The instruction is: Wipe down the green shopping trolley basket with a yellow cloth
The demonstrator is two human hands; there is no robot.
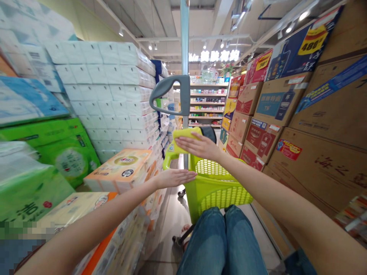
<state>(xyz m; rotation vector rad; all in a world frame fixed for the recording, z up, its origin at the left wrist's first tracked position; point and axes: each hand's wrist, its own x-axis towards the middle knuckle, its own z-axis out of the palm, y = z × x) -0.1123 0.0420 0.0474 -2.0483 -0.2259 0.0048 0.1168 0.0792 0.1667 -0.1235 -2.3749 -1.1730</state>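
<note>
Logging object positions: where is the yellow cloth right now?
Near the centre of the head view, the yellow cloth is against the right hand, below the grey handle and above the left hand.

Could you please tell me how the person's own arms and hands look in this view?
The left hand and right hand are both bare, with no gloves, and the fingers are slender. The forearms are uncovered as far as they show: no sleeve, watch or bracelet is visible on either. Below them, the person wears blue jeans.
</note>
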